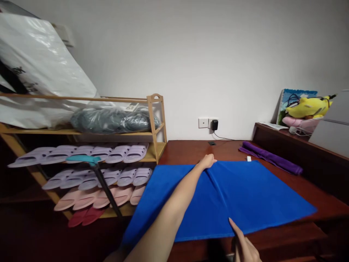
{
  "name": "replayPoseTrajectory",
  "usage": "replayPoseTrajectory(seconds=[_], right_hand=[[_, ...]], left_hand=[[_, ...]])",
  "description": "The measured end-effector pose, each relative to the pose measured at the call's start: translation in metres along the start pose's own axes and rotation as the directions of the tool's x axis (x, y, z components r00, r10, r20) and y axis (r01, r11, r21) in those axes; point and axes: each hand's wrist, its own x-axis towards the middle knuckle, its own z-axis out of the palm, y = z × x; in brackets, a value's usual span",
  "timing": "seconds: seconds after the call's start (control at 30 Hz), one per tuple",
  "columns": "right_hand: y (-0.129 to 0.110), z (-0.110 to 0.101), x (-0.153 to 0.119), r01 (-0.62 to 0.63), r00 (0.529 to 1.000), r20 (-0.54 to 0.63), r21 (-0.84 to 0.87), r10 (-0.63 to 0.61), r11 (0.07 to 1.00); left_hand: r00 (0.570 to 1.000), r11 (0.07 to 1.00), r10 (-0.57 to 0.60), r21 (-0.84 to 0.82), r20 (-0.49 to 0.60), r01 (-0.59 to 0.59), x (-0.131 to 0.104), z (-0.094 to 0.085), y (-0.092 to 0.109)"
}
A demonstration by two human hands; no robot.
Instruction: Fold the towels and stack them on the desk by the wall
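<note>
A blue cloth [245, 196] lies spread on the reddish-brown wooden desk [188, 151], its left part hanging past the desk's side. My left hand [208, 161] reaches across to the far edge and is closed on the cloth there. A raised crease runs from that grip toward the near edge. Close to the near edge is my right hand [245, 249], index finger stretched out with its tip at the cloth; the other fingers are bent and partly cut off by the frame. I see nothing held in it.
A rolled purple cloth [269, 158] and a small white piece [249, 159] lie beyond the blue cloth. A slipper rack [156, 127] stands left, with a teal-topped pole [106, 189] before it. A raised shelf [300, 145] holding a yellow plush toy [308, 107] borders the right.
</note>
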Motion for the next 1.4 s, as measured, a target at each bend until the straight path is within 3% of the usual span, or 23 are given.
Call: replayPoseTrajectory(seconds=[0.17,0.3,0.37,0.4,0.47,0.73,0.87,1.03,1.2,1.4], right_hand=[[-0.011,-0.035,0.018,-0.062,0.994,-0.089,0.091,0.070,0.994],[-0.027,-0.073,0.075,-0.193,0.979,-0.013,0.295,0.205,0.936],[-0.037,-0.083,0.111,-0.228,0.973,0.091,0.541,0.213,0.810],[-0.043,-0.086,0.129,-0.259,0.965,0.142,0.648,0.220,0.716],[-0.054,-0.087,0.161,-0.290,0.956,0.184,0.688,0.227,0.665],[-0.104,-0.090,0.256,-0.319,0.941,0.308,0.667,0.140,0.674],[-0.129,-0.091,0.283,-0.292,0.945,0.305,0.641,0.114,0.710],[-0.152,-0.084,0.295,-0.222,0.964,0.254,0.613,0.076,0.758],[-0.162,-0.084,0.305,-0.175,0.979,0.192,0.605,0.071,0.777],[-0.158,-0.096,0.315,-0.173,0.982,0.170,0.638,0.082,0.750]], left_hand=[[0.988,0.965,-0.041,-0.263,-0.149,0.001,-0.039,-0.061,0.003],[0.971,0.880,-0.090,-0.474,-0.223,-0.027,-0.072,-0.120,-0.005],[0.957,0.820,-0.126,-0.571,-0.262,-0.048,-0.088,-0.147,-0.010],[0.949,0.786,-0.145,-0.616,-0.280,-0.062,-0.096,-0.159,-0.012],[0.934,0.714,-0.180,-0.694,-0.309,-0.093,-0.110,-0.180,-0.015],[0.879,0.485,-0.270,-0.844,-0.393,-0.229,-0.153,-0.246,-0.013],[0.857,0.429,-0.313,-0.866,-0.410,-0.257,-0.168,-0.269,-0.012],[0.847,0.391,-0.351,-0.884,-0.400,-0.255,-0.176,-0.287,-0.010],[0.864,0.403,-0.263,-0.862,-0.429,-0.306,-0.184,-0.294,0.001],[0.860,0.488,-0.169,-0.799,-0.481,-0.351,-0.194,-0.292,0.013]])
